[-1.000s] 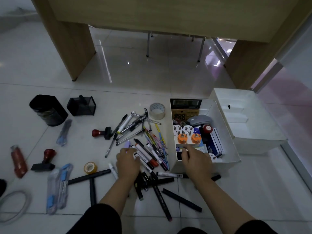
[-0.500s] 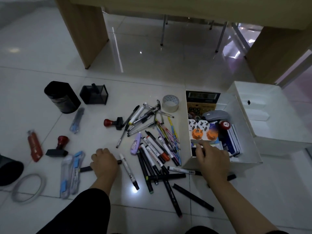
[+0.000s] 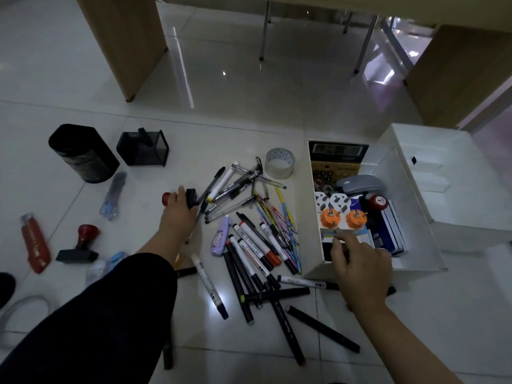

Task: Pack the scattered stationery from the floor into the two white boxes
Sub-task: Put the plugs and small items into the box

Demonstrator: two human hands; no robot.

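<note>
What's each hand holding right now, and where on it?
The left hand grips the stamp round its middle, between red knob and black base. The right hand holds nothing, fingertips over the box.

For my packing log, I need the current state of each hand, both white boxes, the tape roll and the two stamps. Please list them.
left hand: on the red-handled stamp, grip unclear
right hand: fingers curled over near box's front edge
near white box: open, partly filled
far white box: open, nothing visible inside
tape roll: on floor
second stamp: upright, untouched
</note>
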